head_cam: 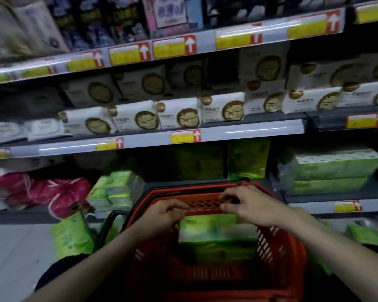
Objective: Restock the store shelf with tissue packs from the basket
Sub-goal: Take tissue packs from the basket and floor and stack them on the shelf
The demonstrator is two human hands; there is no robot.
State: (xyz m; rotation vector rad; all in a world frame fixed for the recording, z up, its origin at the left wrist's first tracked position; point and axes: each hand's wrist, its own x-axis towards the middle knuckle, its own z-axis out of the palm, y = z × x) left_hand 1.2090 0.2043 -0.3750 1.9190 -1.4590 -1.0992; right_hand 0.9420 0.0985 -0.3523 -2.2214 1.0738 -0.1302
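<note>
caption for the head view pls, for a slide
Left hand and right hand at the top of a green tissue pack in a red basket before stocked shelves

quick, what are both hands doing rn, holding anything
Left hand: grips the pack at its left end.
Right hand: fingers curled just above the pack; whether it holds anything cannot be told.

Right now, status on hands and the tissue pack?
Left hand grips green tissue pack at top corner, inside red basket. Right hand curled above it, grip unclear. Basket wall between pack and shelf.
</note>
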